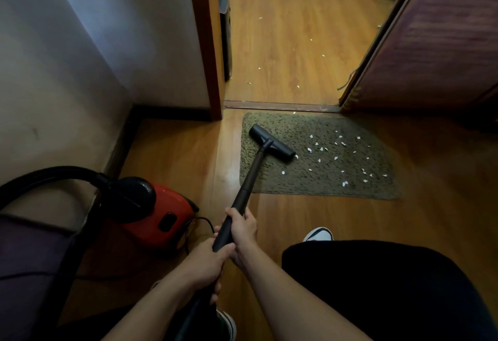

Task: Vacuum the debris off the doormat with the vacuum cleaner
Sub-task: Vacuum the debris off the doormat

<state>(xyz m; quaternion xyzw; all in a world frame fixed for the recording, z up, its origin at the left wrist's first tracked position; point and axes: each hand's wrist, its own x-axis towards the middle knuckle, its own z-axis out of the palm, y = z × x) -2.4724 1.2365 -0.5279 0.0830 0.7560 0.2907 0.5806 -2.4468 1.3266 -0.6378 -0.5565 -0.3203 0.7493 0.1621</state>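
On doormat (323, 187): nozzle (272, 146) | left hand (207, 265), right hand (244, 229): grip curled round wand (250, 176) | hose (54, 172) cropped

No lettering, brand mark or number can be read anywhere in this dim hallway view. The small dark panel (166, 221) on the red plastic canister vacuum cleaner (175, 203) is too blurred and shadowed to show whether it carries a label.
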